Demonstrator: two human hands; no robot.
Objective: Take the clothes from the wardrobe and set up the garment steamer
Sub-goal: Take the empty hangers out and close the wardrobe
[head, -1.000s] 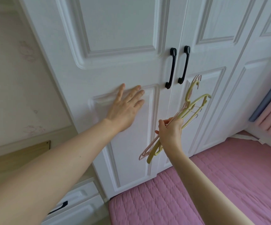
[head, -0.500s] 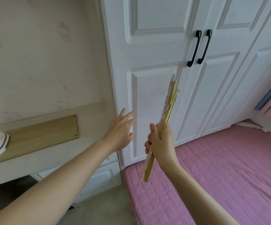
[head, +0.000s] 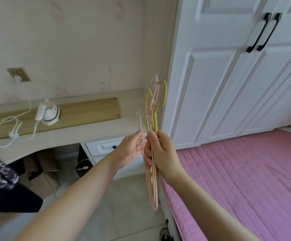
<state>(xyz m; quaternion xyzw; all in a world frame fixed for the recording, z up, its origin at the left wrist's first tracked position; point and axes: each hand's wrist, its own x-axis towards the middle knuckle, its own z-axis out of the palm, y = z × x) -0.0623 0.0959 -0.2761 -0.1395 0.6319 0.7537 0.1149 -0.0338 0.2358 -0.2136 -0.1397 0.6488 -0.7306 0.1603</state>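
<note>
My right hand (head: 160,153) grips a bunch of pink and yellow-green plastic hangers (head: 154,117), held upright and edge-on in front of me. My left hand (head: 130,149) is open beside them, its fingers touching the pink hangers at the left of the bunch. The white wardrobe (head: 228,84) stands at the right with both doors closed and two black handles (head: 263,32). A small white garment steamer (head: 48,113) sits on the desk (head: 82,122) at the left, its white cord (head: 7,127) looped beside it and plugged into a wall socket (head: 18,74).
A bed with a pink quilted cover (head: 245,180) fills the lower right, against the wardrobe. White drawers (head: 104,146) sit under the desk's right end, cardboard boxes (head: 43,169) below it. Dark patterned clothing (head: 0,173) lies at the left edge. Tiled floor (head: 120,206) is between desk and bed.
My left hand left the wardrobe door and came across to the hangers. My view swung left and down, bringing the desk, steamer and socket into sight. The hangers turned edge-on.
</note>
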